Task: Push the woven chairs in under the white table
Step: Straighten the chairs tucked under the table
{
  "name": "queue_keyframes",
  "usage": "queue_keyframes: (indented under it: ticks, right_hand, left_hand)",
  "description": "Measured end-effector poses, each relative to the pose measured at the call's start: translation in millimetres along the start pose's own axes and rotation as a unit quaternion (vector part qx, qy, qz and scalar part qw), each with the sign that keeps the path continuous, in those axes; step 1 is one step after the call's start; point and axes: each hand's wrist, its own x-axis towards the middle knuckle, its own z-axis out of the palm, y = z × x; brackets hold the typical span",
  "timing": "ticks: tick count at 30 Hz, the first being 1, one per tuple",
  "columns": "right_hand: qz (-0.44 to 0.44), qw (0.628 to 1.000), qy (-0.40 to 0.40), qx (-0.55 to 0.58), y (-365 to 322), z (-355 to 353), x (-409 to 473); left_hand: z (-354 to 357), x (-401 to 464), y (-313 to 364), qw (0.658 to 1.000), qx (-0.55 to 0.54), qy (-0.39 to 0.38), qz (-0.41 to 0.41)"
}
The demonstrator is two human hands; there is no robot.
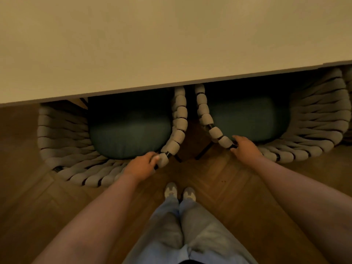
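Note:
Two woven chairs with grey rope backs and dark green seat cushions stand side by side, their fronts tucked under the white table (152, 44). The left woven chair (62, 141) curves round at the left, and my left hand (142, 164) grips the right end of its rope-wrapped rim. The right woven chair (314, 121) curves round at the right, and my right hand (245, 147) grips the left end of its rim. A narrow gap separates the two chairs' inner arms.
Wooden herringbone floor (228, 183) lies between me and the chairs. My feet in pale shoes (180, 192) stand centred behind the gap. Dark chair legs (204, 151) show in the gap. A third woven chair's edge (348, 88) shows at far right.

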Motion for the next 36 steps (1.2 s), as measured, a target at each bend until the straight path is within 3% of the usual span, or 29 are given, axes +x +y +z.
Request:
queue_keyframes:
  ticks: [7,14,21,29,36]
  right_hand:
    - [-0.174,0.977,0.091,0.081,-74,-31,-39]
    - [-0.281,0.950,0.093,0.103,-183,-36,-85]
    - [-0.310,0.946,0.022,0.097,-305,12,-126]
    - [-0.304,0.943,0.026,0.132,-461,95,-176]
    - [-0.327,0.938,0.021,0.114,-577,137,-188]
  left_hand:
    - [-59,-54,-37,0.970,-0.095,0.224,-0.010]
    - [-93,-104,-90,0.919,-0.221,0.323,-0.044]
    - [-117,-151,-176,0.881,-0.306,0.356,-0.052]
    - [-169,-195,-313,0.896,-0.271,0.353,-0.020]
    - [-201,-197,-421,0.878,-0.302,0.369,-0.036]
